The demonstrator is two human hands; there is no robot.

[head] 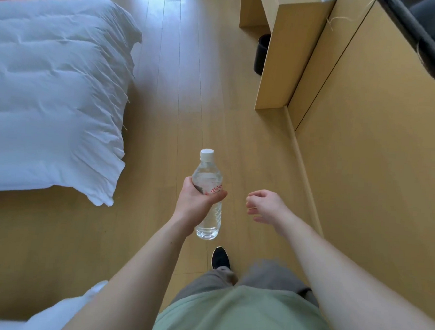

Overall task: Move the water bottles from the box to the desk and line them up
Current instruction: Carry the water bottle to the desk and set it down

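One water bottle [208, 194] is being carried, and the left hand [197, 201] is wrapping its grip around the middle of it, fingers and thumb curling over the red-printed label. Above the grip the white cap [207, 154] is pointing up and away; below the grip the clear lower half is hanging free over the wooden floor [184, 107]. Holding it at the waist is probably keeping the weight balanced and the base free for standing it down later.

Just to the right of the grip, and apart from the bottle, the right hand [262, 205] is hovering with fingers loosely curled and holding nothing, perhaps staying ready to steady the bottle or take another.

Further right of the grip, wooden furniture [363, 147] is running alongside; whether this is the table is unclear. To the left, a bed with white bedding [51, 93] is lying. Beneath the bottle a black shoe [220, 258] is stepping forward, suggesting the carrying step is under way. Neither the box nor any lined-up bottles are showing.
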